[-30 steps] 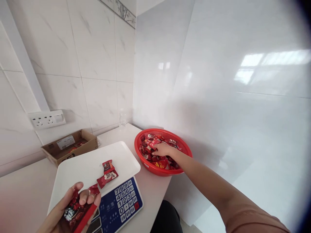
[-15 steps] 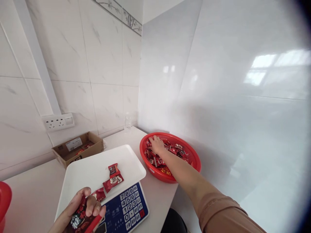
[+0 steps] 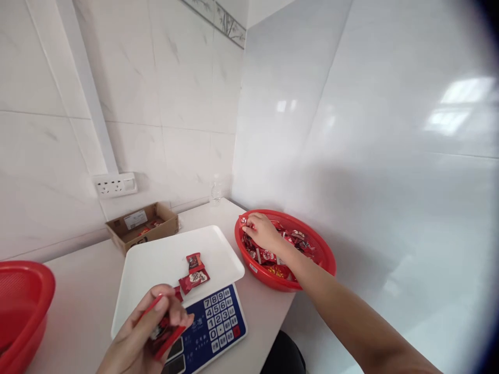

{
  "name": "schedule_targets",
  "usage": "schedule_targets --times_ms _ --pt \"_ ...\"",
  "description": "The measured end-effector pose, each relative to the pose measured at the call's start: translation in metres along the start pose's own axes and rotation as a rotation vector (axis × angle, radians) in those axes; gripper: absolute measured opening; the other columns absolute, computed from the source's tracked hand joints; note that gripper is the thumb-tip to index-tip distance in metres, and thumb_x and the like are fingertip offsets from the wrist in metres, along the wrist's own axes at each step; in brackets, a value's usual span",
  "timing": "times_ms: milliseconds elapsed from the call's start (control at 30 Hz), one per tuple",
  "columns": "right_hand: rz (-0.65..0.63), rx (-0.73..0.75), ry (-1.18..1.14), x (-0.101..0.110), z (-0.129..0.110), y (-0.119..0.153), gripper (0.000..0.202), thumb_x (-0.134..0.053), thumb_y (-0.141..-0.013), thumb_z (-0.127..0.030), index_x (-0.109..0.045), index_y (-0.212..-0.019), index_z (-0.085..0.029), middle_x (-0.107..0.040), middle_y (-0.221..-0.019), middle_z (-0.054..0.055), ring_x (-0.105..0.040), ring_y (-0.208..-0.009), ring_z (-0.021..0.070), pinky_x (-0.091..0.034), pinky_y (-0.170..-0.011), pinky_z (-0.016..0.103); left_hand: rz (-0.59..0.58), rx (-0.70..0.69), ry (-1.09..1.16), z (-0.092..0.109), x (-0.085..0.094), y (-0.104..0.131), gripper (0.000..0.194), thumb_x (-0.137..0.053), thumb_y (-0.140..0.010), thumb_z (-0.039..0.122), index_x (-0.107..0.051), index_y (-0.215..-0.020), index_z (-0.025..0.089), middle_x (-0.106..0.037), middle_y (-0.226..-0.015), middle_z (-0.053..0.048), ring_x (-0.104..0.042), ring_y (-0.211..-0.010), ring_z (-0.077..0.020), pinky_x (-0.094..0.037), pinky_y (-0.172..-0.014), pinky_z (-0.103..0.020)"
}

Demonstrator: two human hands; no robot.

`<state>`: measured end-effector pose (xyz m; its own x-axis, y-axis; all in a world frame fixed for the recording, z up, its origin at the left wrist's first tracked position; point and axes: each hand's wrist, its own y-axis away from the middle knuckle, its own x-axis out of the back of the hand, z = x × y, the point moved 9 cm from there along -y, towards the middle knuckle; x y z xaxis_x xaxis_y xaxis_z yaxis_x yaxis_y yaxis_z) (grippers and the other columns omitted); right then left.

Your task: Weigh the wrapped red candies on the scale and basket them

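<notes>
My left hand (image 3: pixel 156 322) is closed around a dark red packet (image 3: pixel 166 335) with an open-looking top edge, in front of the scale (image 3: pixel 218 322). On the scale's white pan (image 3: pixel 156 265) lie several red wrapped candies (image 3: pixel 195 279), one partly covered by my left fingers. At the right, my right hand (image 3: pixel 263 231) is over the far left side of a red plastic basket (image 3: pixel 327 254) heaped with wrapped candies (image 3: pixel 268 254). Its thumb and fingers pinch a small red wrapped candy (image 3: pixel 244 221) near the rim.
A cardboard box (image 3: pixel 144 228) with a few red packets stands behind the pan. Another red basket (image 3: pixel 39 291) is at the left edge. A clear bottle (image 3: pixel 216 192) stands in the corner, and a socket (image 3: pixel 116 185) is on the tiled wall.
My right hand has come up from among the candies with one pinched in its fingers. The view has turned left, showing more of the left basket. My left hand has turned with its packet.
</notes>
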<state>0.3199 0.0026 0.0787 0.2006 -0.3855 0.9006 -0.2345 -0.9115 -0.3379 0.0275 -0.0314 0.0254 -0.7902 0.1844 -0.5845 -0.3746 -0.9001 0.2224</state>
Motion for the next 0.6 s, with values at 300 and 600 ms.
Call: schedule_targets --times_ms 300,600 --pt "0.002 0.429 -0.593 0.032 -0.153 0.127 0.002 -0.061 -0.094 -0.024 -0.059 -0.092 -0.024 -0.068 -0.106 0.008 -0.064 -0.102 0.0233 -0.051 -0.088 0.038 -0.121 -0.262 -0.401 0.001 -0.014 0.018 0.031 -0.082 -0.074 0.043 -0.075 -0.096 0.022 -0.072 -0.089 -0.003 -0.062 -0.080 -0.0178 -0.048 -0.075 -0.026" --pt "-0.015 0.287 -0.941 0.042 -0.153 0.130 0.013 -0.058 -0.097 -0.036 -0.061 -0.090 -0.026 -0.068 -0.077 -0.002 -0.062 -0.066 0.0134 -0.047 -0.060 0.025 -0.270 -0.126 -0.301 0.002 -0.019 0.037 0.035 -0.079 -0.075 0.053 -0.077 -0.087 0.020 -0.069 -0.062 -0.002 -0.062 -0.063 -0.0168 -0.050 -0.066 -0.028"
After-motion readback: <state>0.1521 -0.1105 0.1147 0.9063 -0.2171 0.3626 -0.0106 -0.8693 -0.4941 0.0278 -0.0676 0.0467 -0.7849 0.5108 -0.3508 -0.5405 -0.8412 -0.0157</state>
